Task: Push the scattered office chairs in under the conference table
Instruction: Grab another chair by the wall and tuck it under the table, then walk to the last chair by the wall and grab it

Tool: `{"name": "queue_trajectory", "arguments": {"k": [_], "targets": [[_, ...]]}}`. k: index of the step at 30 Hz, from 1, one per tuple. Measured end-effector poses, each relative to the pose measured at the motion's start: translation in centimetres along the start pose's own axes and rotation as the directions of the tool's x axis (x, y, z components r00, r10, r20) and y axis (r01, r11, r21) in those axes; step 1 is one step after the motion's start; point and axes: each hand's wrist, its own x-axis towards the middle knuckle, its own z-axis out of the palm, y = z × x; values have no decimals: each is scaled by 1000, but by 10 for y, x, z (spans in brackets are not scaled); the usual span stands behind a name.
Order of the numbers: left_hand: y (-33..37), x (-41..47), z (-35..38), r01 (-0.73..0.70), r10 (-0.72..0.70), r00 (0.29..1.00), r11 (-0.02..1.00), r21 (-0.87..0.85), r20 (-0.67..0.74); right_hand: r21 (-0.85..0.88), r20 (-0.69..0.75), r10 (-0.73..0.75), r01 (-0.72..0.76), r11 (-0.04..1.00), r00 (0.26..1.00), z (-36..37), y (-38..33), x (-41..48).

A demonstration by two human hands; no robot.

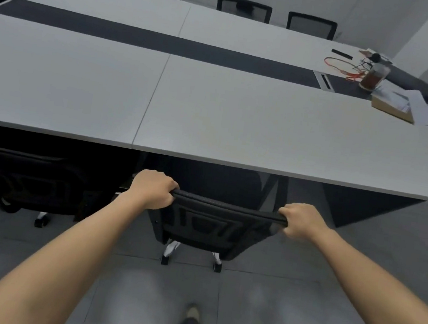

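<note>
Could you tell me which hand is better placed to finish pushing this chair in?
Probably the right hand: it grips the backrest end that looks farther from the table edge; the left hand holds the nearer end.

Before you, the chair [207, 223] stands at the near edge of the table [240, 116], seat under the top. A second chair [27, 183] is to its left. Far chairs [244, 9] line the far side. A jar [373, 76] and papers [421, 107] lie on the table's far-right end.
</note>
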Motion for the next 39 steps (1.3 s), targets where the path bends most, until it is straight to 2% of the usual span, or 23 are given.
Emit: {"name": "queue_trajectory", "arguments": {"k": [3, 9, 12, 17, 23, 27, 31, 35, 39], "targets": [[15, 21, -4, 58, -58, 998, 998, -21, -2, -45, 28, -19, 20, 999, 999, -14, 29, 29], [20, 49, -21, 121, -120, 992, 992, -35, 39, -21, 31, -11, 12, 1000, 999, -10, 52, 56], [17, 52, -22, 86, -85, 995, 996, -13, 50, -34, 36, 25, -24, 999, 999, -8, 53, 57], [14, 54, -30, -5, 9, 994, 999, -39, 112, 72, -1, 168, -168, 983, 986, -4, 45, 49], [12, 52, -43, -130, 148, 973, 985, -112, 175, 181, -208, 324, -290, 940, 923, 19, 37, -15], [54, 70, -57, -265, 283, 946, 956, -124, 156, 263, -122, 527, -485, 834, 841, 28, 50, -77], [142, 99, -69, -418, 434, 895, 896, -151, 98, 284, -66, 688, -648, 707, 722, 45, 73, -163], [266, 109, -68, -562, 578, 816, 798, -218, 10, 285, 25, 859, -827, 485, 512, 66, 106, -275], [397, 102, -53, -657, 673, 740, 721, -219, -4, 271, 60, 944, -915, 298, 325, 88, 139, -387]]}}
